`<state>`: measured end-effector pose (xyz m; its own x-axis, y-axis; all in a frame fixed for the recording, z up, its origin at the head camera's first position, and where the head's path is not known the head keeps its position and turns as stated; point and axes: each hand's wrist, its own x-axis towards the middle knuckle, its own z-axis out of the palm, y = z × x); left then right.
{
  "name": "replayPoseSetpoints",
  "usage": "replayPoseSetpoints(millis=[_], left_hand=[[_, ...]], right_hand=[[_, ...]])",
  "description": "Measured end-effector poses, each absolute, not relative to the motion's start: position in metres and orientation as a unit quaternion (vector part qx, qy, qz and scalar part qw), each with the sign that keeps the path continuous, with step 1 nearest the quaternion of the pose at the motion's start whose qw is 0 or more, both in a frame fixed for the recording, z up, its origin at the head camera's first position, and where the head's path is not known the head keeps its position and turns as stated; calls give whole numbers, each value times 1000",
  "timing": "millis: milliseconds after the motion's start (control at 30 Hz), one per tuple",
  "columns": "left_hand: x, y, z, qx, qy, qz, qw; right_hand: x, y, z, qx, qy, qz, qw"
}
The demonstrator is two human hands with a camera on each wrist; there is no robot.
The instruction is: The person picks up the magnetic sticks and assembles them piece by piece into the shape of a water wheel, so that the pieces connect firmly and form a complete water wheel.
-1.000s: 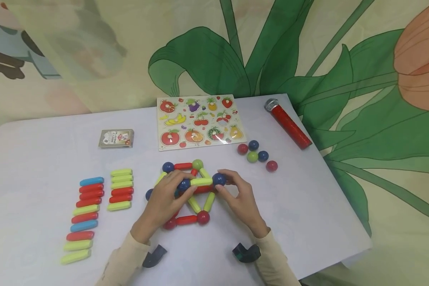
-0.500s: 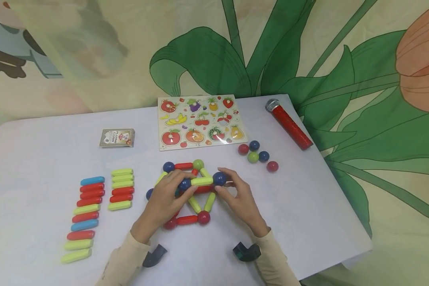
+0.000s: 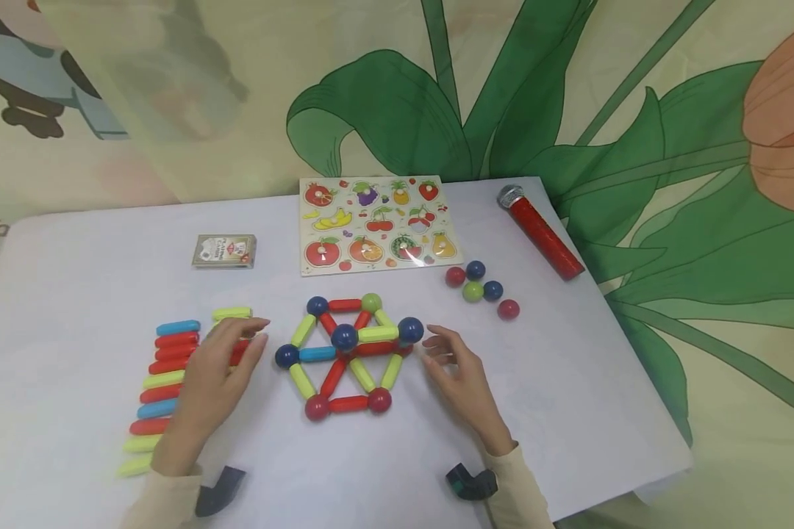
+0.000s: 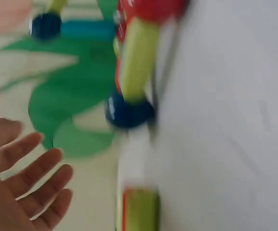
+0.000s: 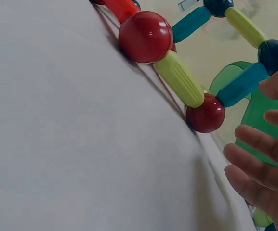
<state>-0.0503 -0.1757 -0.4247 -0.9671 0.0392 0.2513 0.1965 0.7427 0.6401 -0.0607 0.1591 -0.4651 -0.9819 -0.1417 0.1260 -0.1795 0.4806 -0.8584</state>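
A frame of magnetic rods and balls (image 3: 348, 403) lies on the white table in the head view. One lime rod (image 3: 378, 334) joins two blue balls (image 3: 410, 330) above it. Blue rods (image 5: 244, 84) hold this pair up, seen in the right wrist view. My left hand (image 3: 215, 375) is left of the frame, over the rows of loose rods (image 3: 177, 339), and hides part of them. Its fingers are parted and hold nothing; the left wrist view is blurred. Just right of the raised blue ball, my right hand (image 3: 463, 386) has loosely bent fingers and nothing in them.
Several loose balls (image 3: 473, 292) sit right of the frame. Behind them lie a fruit puzzle board (image 3: 380, 226) and a red microphone (image 3: 544, 235). A playing card box (image 3: 224, 251) is at the back left. The table's right edge (image 3: 628, 316) slants toward the front.
Both hands have let go of the raised lime rod and its blue balls. The left hand has moved left to the loose rods; the right has drawn slightly right. The raised rod stays in place.
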Motion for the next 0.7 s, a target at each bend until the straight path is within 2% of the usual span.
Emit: replayPoseSetpoints(millis=[67, 267, 400, 600, 700], left_hand=[[-42, -191, -427, -44, -939, -327, 101], [-23, -220, -435, -17, -967, -253, 21], [-20, -225, -442, -27, -975, -220, 19], [-22, -218, -441, -31, -980, -197, -5], [-25, -209, -439, -38, -973, -229, 7]], right_hand=[[-58, 160, -466, 91, -865, 493, 18], [-47, 152, -466, 103, -879, 466, -9], [-38, 138, -464, 155, -892, 424, -33], [-26, 119, -466, 238, -921, 308, -13], [-24, 115, -467, 249, -928, 276, -3]])
